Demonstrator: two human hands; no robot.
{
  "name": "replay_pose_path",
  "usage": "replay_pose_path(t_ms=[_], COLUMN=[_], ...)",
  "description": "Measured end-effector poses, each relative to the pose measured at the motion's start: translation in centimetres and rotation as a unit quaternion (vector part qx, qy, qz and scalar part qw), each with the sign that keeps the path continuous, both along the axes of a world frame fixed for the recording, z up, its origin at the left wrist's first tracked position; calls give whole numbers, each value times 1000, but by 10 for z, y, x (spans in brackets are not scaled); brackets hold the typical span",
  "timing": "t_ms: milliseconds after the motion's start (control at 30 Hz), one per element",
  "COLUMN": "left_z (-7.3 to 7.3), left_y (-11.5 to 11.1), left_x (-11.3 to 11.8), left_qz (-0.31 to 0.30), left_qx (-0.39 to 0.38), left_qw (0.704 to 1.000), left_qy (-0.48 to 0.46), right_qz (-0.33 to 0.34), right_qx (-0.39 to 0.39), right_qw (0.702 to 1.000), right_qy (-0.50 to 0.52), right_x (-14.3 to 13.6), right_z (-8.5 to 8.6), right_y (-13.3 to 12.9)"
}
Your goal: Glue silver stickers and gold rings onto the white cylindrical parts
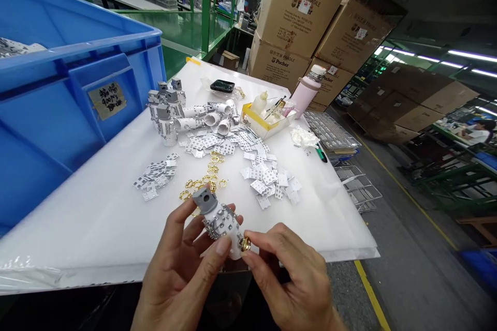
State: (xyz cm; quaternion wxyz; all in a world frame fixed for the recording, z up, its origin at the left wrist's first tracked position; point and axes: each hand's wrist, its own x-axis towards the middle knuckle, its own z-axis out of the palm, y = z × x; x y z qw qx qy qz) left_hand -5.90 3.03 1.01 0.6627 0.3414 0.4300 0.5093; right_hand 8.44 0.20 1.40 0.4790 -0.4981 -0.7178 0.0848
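Observation:
My left hand (190,264) is closed around a white cylindrical model part (223,222) with a grey cap and many small grey-and-silver pieces on its side. The part is tilted, its capped end up and to the left. With thumb and forefinger, my right hand (289,269) pinches a small gold ring (245,243) against the part's lower right end. Beyond the hands lie several loose gold rings (205,180). Piles of small white-and-grey plates (272,181) spread to the right, with another pile of plates (157,176) to the left.
Several similar capped cylinders (166,124) stand at the back left, beside white tubes (212,118) lying down. A yellow-edged tray (264,126) holds a bottle and tools. A large blue bin (73,114) borders the left; a pink bottle (306,95) and cartons (291,15) are behind.

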Motion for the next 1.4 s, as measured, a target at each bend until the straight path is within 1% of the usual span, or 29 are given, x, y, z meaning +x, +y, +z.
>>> replay_pose_path(t_ms=[167, 300, 467, 633, 767, 933, 1000, 1133, 1233, 1333, 1400], left_z=[-2, -4, -7, -8, -5, -1, 0, 0, 2, 5, 7], left_y=[-3, -5, -8, -10, -8, -4, -4, -3, -1, 2, 4], left_x=[2, 5, 8, 10, 11, 13, 14, 15, 15, 12, 8], left_qz=[20, 45, 78, 106, 115, 115, 115, 123, 114, 99, 88], left_qx=[28, 39, 54, 75, 66, 28, 18, 25, 19, -9, -36], left_qw=[999, 998, 995, 991, 990, 992, 993, 992, 993, 995, 995], left_qy=[6, 21, 33, 39, 39, 35, 32, 23, 8, 0, -9], right_qz=[-7, -2, -2, -17, -29, -43, -49, -52, -28, 11, 10], right_qx=[14, 9, 29, 12, 14, 13, 4, -15, -67, -141, -161], right_qw=[999, 999, 999, 1000, 999, 998, 998, 997, 994, 984, 981], right_qy=[-29, -36, -29, 1, 25, 38, 39, 51, 81, 104, 106], right_x=[0, 0, -3, -7, -12, -13, -13, -14, -14, -5, 10], right_z=[-2, -5, -7, -9, -12, -13, -13, -14, -12, -2, 9], right_y=[1, 0, 1, 5, 7, 10, 12, 14, 11, 13, 25])
